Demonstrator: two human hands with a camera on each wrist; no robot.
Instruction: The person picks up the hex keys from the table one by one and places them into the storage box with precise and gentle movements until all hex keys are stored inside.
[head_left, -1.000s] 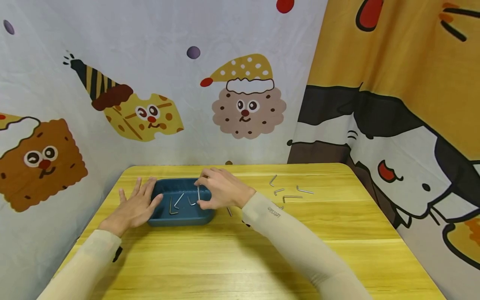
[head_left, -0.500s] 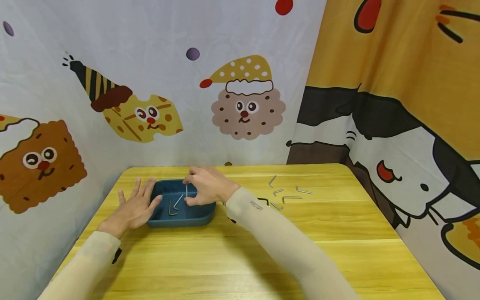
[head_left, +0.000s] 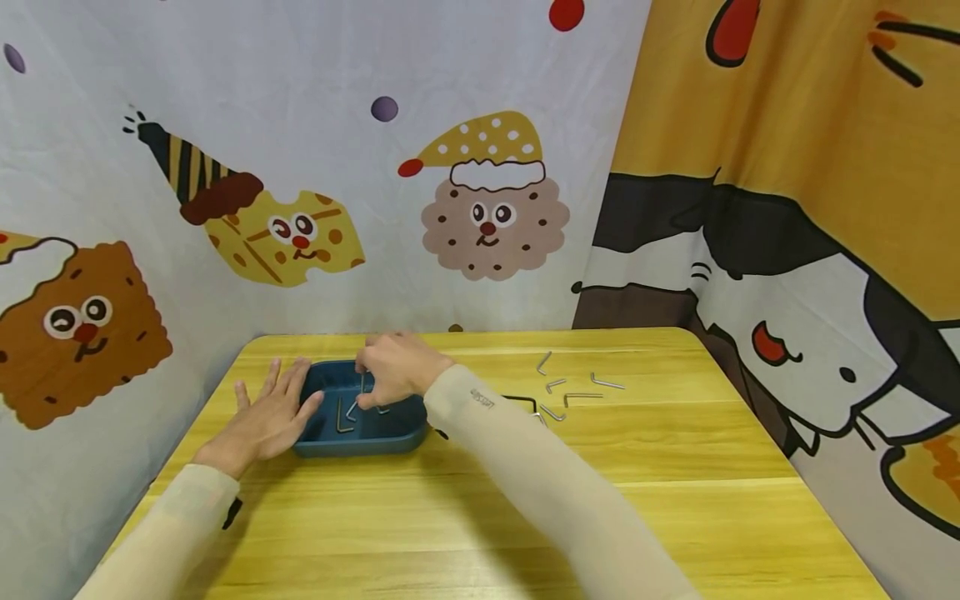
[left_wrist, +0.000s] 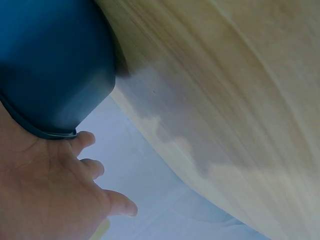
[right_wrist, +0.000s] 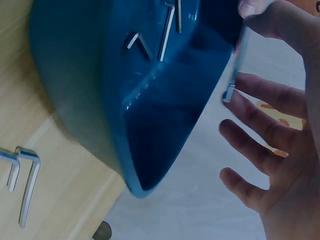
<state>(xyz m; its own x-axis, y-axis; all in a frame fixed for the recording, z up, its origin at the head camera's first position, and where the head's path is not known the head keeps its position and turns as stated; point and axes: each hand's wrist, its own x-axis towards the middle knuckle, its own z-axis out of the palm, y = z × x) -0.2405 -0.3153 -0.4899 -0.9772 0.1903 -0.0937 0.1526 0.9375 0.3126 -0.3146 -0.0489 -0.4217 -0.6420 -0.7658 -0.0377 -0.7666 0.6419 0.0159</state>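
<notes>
A blue tray [head_left: 360, 447] stands at the table's left, with several L-shaped hex keys [head_left: 340, 417] lying inside. Against its left end rests my left hand [head_left: 262, 421], fingers spread and straight; the left wrist view shows the palm [left_wrist: 50, 185] touching the tray's rim [left_wrist: 50, 135]. Over the tray, my right hand [head_left: 401, 367] pinches one hex key [head_left: 362, 383] upright between thumb and fingers. In the right wrist view that key [right_wrist: 237, 65] is held by the right hand [right_wrist: 285, 115] beside the tray wall [right_wrist: 75, 90], its short end near the fingertips.
Several silver hex keys [head_left: 583, 395] lie scattered on the table [head_left: 465, 517] right of the tray, along with a black one [head_left: 525, 398] near the right sleeve. A printed cloth [head_left: 480, 300] hangs behind the table.
My right hand has moved left over the tray, carrying the pinched hex key. The black hex key on the table has come into sight from behind the sleeve. My left hand keeps its place.
</notes>
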